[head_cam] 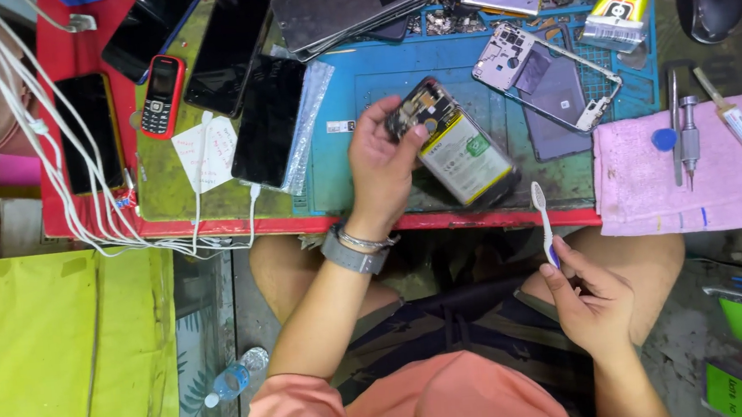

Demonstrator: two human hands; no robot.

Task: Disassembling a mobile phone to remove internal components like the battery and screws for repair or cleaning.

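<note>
1. Two hands busy: left hand [382,158] grips opened phone [455,144] over blue mat [356,146]; right hand [590,298] pinches toothbrush [543,219] near the table edge.
2. Glue tube [619,0], phone frame [547,74] far right; pink towel [685,174] right.
3. Red table [56,48], cluttered.

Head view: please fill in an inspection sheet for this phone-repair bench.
Surface: blue work mat on red bench.
Job's things: opened phone with exposed battery; white toothbrush.
Clutter: phones, red keypad phone, detached phone frame, glue tube, pink towel with tools.
Hands: left hand grips opened phone; right hand holds toothbrush.
Cables: white cables along left edge.
Surroundings: water bottle on floor; yellow sheet.
</note>
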